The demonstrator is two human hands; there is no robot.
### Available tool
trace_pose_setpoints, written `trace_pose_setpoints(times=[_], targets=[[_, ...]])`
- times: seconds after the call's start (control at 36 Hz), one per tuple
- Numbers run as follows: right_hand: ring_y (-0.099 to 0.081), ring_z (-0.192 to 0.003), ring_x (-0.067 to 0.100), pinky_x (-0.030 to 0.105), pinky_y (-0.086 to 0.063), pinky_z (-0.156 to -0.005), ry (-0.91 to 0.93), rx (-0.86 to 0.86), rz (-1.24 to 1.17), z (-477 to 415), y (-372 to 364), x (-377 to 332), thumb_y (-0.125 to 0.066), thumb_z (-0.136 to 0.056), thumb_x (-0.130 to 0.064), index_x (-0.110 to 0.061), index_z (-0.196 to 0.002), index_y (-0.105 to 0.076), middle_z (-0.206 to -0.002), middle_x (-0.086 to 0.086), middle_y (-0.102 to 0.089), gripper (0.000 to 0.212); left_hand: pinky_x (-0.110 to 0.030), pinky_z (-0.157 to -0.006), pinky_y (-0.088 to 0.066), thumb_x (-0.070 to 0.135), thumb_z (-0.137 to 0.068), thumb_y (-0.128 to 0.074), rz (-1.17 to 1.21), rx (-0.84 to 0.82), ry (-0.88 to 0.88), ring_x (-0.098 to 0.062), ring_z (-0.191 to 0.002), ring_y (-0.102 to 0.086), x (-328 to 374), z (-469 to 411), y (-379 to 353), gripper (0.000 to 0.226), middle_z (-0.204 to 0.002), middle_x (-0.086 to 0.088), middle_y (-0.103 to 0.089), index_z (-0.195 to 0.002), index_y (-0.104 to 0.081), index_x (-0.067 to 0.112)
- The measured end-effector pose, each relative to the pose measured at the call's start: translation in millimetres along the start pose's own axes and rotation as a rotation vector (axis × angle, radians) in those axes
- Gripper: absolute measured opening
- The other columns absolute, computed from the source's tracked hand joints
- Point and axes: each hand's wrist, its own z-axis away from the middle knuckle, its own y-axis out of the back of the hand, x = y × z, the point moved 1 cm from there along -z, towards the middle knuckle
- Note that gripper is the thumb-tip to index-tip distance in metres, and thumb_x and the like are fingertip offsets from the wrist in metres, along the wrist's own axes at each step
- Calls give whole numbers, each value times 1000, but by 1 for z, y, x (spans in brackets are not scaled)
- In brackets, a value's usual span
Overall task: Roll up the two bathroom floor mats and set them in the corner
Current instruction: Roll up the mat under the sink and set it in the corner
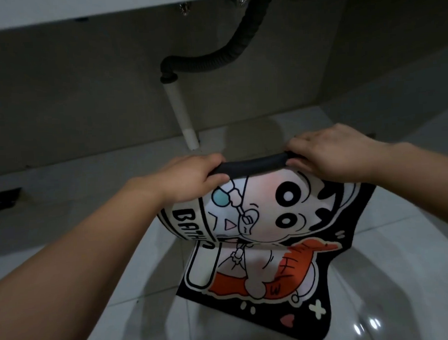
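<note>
Floor: pale glossy tiles with thin grout lines, filling the frame from 3 through 6 to 9 o'clock; bright reflections near 5 o'clock.

Wall: grey, dim, spanning 9 to 3 o'clock across the top; a pale ledge ran along its upper edge near 11 o'clock.

Floor mat: black-bordered, printed with a cartoon child's face, orange fish shapes and the letters "BATH". It stood at frame centre running toward 5 o'clock. Its near end lay flat on the tiles; its far end was lifted and curled over, the black underside showing as a tight rolled edge between the two hands. Only one mat was visible.

Drain hose: black, corrugated, curving from 1 o'clock down toward 12 o'clock, joined to the pipe below it.

Pipe: white, tilted, running from the hose joint to the tiles, at 12 o'clock from the mat.

Left hand: at 10 o'clock from the mat's centre, fingers curled over the left end of the rolled edge, thumb beneath, gripping it.

Right hand: at 1 o'clock from the mat's centre, fingers bent over the right end of the roll, thumb tucked under, gripping it.

Floor drain cover: dark, square, set in the tiles at 9 o'clock, well apart from the mat.
</note>
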Motion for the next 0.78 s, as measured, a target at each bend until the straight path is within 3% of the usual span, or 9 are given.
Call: trace_pose_setpoints(times=[0.08,0.19,0.28,0.33,0.42,0.5,0.56,0.61,0.78], targets=[[-58,-82,27,31,-34,-62,4,-73,-34,-6,4,-5,-39,-95,-44,-19,-103,-46,-96,2,-57,27,-29,-57,-33,42,-90,-54,-4,-23,9,-19,-75,-53,-1,1,2,18,-82,3,-55,-95,-43,30],[-40,-67,16,30,-30,-57,-4,-156,-67,-15,6,-17,-51,-91,-34,-23,-89,-35,-80,-6,-37,20,-28,-60,-31,28,-86,-59,-50,-6,39,-21,-72,-50,-1,-2,-3,19,-76,3,-51,-88,-40,27],[-39,-58,11,27,-27,-47,-99,-230,-169,-21,3,-20,-54,-90,-27,-24,-90,-32,-71,-6,-39,22,-31,-60,-36,11,-84,-54,67,-20,74,-23,-70,-50,-3,-4,-8,23,-74,1,-47,-86,-36,24],[-42,-57,15,32,-29,-48,-96,-208,-162,-22,0,-20,-52,-90,-23,-24,-91,-29,-68,-5,-41,23,-35,-62,-41,7,-83,-51,116,1,67,-26,-71,-51,-7,-4,-11,27,-76,-2,-49,-89,-33,26],[-47,-66,26,33,-29,-57,-5,-126,-76,-19,1,-21,-49,-91,-31,-20,-96,-33,-70,-5,-43,21,-32,-65,-37,20,-90,-52,71,49,47,-26,-78,-55,-9,0,-13,28,-91,0,-56,-112,-36,27],[-47,-69,23,31,-29,-60,73,-58,-91,-15,3,-22,-31,-89,-54,-25,-90,-26,-84,-4,-44,29,-29,-67,-34,53,-92,-44,-42,89,30,-15,-78,-50,-4,1,-10,43,-92,10,-51,-128,-34,32],[-47,-69,22,31,-30,-60,74,-37,-111,-14,0,-20,-22,-90,-51,-26,-90,-26,-87,-3,-45,26,-30,-69,-33,55,-94,-31,-79,111,0,-16,-81,-53,-1,2,-8,40,-94,10,-57,-126,-36,33],[-53,-71,26,32,-30,-57,74,-5,-85,-14,-4,-16,-26,-94,-43,-21,-94,-35,-93,2,-53,23,-31,-70,-33,49,-97,-25,-87,125,-23,-20,-89,-57,-2,1,-8,35,-101,5,-62,-123,-40,32],[-46,-68,23,32,-30,-58,-22,-62,-155,-16,-5,-16,-47,-95,-32,-17,-107,-41,-93,3,-53,20,-30,-63,-32,48,-94,-44,-97,111,10,-19,-77,-51,-1,-2,-7,16,-85,8,-52,-97,-40,33]])
